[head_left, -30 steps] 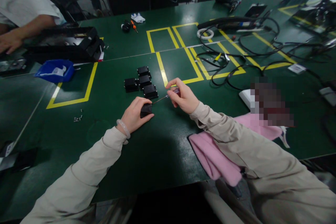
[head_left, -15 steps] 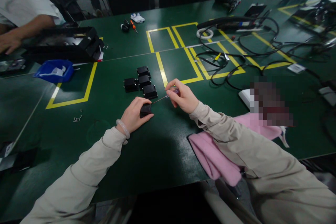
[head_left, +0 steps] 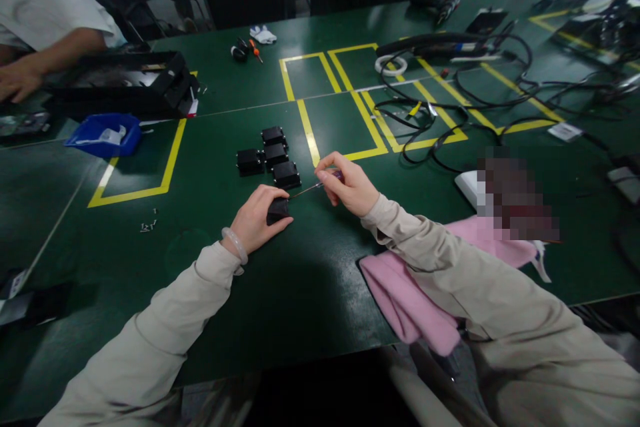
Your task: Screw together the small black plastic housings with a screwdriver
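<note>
My left hand is closed around a small black box and holds it down on the green table. My right hand pinches a thin screwdriver by its purple handle. The shaft slants down to the left, with its tip at the top of the box. Just beyond the hands lie several more black boxes in a cluster.
A blue tray and a black case sit at the left, where another person's arm rests. Small screws lie loose at the left. Tangled black cables cover the right. A pink cloth lies at the near edge.
My hands hold the same pose; the right hand has only shifted slightly on the screwdriver handle. A person at the far side of the table has moved.
</note>
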Motion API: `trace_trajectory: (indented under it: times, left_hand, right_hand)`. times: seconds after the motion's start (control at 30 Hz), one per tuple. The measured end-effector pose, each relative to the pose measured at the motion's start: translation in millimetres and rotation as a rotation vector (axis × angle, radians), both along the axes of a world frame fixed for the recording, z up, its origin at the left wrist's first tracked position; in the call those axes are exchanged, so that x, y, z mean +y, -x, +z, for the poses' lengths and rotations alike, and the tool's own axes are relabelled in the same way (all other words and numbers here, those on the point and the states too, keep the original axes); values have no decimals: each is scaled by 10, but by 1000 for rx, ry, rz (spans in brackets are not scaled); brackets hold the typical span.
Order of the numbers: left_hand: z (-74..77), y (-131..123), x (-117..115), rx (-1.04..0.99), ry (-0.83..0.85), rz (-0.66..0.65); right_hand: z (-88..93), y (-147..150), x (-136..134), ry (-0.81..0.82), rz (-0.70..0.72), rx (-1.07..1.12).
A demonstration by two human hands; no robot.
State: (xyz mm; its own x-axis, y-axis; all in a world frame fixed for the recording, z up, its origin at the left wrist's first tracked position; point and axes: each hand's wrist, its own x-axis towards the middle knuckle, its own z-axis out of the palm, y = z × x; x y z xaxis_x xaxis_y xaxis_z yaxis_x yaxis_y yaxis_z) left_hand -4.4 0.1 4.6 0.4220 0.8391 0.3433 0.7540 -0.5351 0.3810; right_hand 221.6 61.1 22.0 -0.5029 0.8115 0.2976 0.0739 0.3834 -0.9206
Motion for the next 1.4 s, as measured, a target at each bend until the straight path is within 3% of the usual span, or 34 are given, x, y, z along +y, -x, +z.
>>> trace_trajectory:
  times: [1.4]
  left_hand:
    - [14,0,-1,7,27,9]
  right_hand:
    - [-5,-7,15,36,-15,-10]
